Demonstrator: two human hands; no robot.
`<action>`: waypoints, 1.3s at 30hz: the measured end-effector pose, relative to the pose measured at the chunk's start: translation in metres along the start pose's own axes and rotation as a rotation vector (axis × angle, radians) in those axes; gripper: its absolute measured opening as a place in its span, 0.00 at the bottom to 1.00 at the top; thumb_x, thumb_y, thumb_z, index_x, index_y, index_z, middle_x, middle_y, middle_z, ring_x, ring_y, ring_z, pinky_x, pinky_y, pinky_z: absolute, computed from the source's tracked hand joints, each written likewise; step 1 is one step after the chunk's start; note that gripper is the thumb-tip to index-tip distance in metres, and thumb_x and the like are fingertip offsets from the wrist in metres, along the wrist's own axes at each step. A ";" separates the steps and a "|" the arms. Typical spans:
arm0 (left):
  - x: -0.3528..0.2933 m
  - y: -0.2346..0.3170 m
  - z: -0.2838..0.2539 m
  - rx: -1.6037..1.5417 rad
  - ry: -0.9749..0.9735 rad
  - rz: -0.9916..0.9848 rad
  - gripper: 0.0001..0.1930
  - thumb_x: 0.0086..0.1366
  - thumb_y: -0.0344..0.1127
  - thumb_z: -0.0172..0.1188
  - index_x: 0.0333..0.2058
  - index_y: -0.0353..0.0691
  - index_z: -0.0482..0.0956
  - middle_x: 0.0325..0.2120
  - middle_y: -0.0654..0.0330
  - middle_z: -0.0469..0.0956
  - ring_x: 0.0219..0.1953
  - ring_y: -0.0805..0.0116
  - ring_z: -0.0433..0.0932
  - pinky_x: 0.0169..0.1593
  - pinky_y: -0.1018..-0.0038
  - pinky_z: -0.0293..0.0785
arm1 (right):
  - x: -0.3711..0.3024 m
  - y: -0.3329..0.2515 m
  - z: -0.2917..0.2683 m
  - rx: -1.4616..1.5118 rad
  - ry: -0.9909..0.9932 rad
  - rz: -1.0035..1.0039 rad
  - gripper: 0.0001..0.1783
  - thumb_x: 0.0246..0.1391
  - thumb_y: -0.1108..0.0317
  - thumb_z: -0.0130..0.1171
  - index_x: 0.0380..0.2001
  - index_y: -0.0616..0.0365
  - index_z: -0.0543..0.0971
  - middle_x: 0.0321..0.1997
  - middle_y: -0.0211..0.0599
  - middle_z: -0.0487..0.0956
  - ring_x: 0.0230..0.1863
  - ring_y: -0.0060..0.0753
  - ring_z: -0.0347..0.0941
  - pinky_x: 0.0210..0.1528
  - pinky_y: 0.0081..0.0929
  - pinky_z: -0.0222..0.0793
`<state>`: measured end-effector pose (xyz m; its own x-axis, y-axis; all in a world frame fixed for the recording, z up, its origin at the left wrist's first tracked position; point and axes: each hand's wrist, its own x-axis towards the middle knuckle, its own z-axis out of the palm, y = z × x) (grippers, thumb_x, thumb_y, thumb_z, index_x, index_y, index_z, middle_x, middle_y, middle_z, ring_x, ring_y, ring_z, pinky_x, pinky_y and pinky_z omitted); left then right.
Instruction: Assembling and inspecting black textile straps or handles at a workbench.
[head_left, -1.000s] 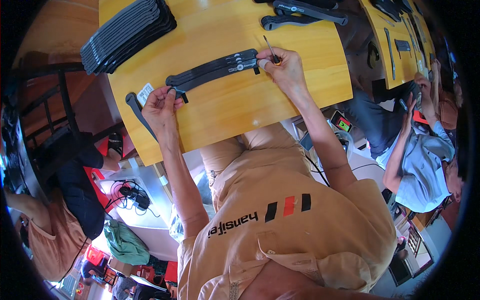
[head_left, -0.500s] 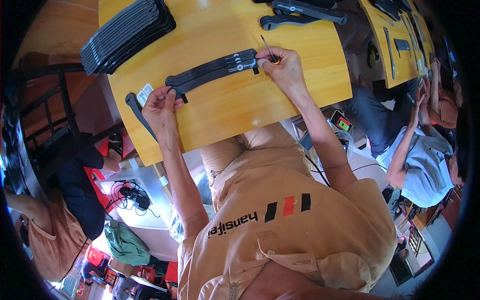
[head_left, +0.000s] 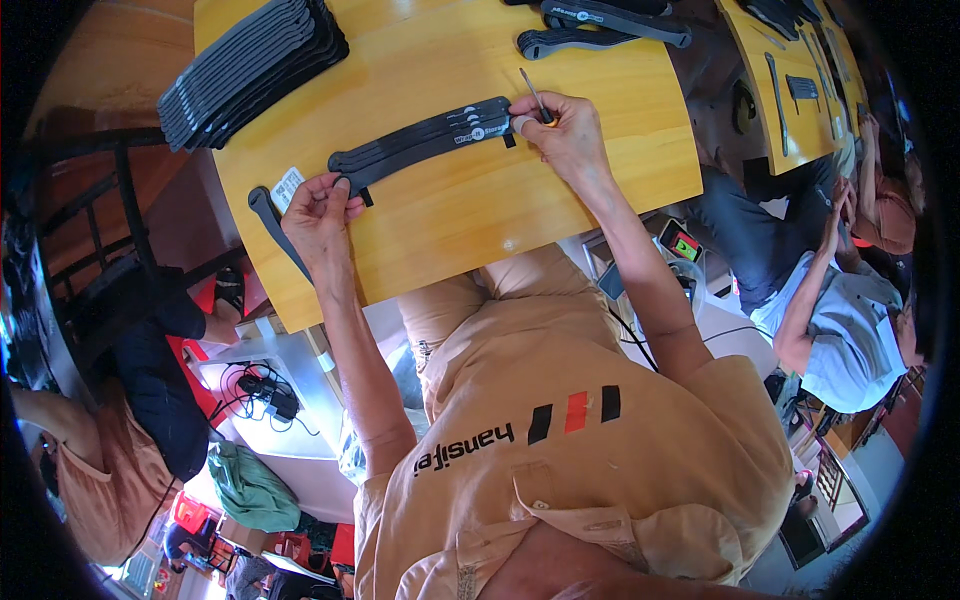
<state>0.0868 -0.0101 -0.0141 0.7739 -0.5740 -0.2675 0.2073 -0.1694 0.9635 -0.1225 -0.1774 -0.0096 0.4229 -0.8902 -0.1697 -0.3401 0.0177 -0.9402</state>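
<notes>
A short stack of dark grey straps (head_left: pixel 420 138) lies slantwise across the yellow table, with small black tabs sticking out below both ends. My left hand (head_left: pixel 322 212) pinches the stack's left end between thumb and fingers. At the right end, my right hand (head_left: pixel 562 128) grips the straps' edge with thumb and forefinger. Against that palm it also keeps a thin screwdriver-like tool (head_left: pixel 538 96), its metal shaft pointing away and its orange-and-black handle mostly hidden. Beside my left hand lie a single dark strap (head_left: pixel 272 225) and a white printed label (head_left: pixel 287 186).
A tall pile of dark straps (head_left: pixel 250 75) sits at the far left of the table (head_left: pixel 450 235). More straps (head_left: pixel 600 30) lie at the far right. People sit on both sides, one in a light blue shirt (head_left: pixel 850 345) by another table (head_left: pixel 800 110). Black cables (head_left: pixel 265 390) lie low left.
Both hands keep their hold on the strap stack. The whole view has shifted very slightly; otherwise little differs.
</notes>
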 end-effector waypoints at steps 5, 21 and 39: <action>0.000 0.001 0.000 0.016 0.000 0.002 0.04 0.54 0.22 0.56 0.31 0.31 0.74 0.19 0.62 0.74 0.19 0.77 0.74 0.24 0.85 0.72 | 0.001 0.001 0.000 -0.011 -0.001 0.002 0.06 0.43 0.76 0.58 0.28 0.62 0.78 0.16 0.23 0.70 0.14 0.09 0.59 0.13 0.10 0.53; 0.001 -0.001 -0.001 0.053 -0.004 0.002 0.04 0.55 0.23 0.56 0.31 0.31 0.74 0.19 0.62 0.74 0.19 0.77 0.73 0.24 0.85 0.72 | -0.001 0.000 0.001 -0.043 0.008 -0.026 0.07 0.43 0.76 0.57 0.29 0.61 0.79 0.16 0.23 0.70 0.14 0.10 0.59 0.14 0.11 0.53; -0.004 0.005 0.005 0.061 0.030 0.015 0.03 0.55 0.24 0.56 0.30 0.32 0.73 0.20 0.62 0.74 0.18 0.78 0.73 0.23 0.85 0.71 | 0.000 0.002 0.001 -0.043 0.013 -0.025 0.07 0.39 0.77 0.57 0.26 0.64 0.79 0.19 0.33 0.76 0.21 0.17 0.68 0.24 0.16 0.64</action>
<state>0.0824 -0.0126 -0.0086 0.7944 -0.5530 -0.2512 0.1593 -0.2094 0.9648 -0.1223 -0.1773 -0.0117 0.4211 -0.8958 -0.1423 -0.3657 -0.0241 -0.9304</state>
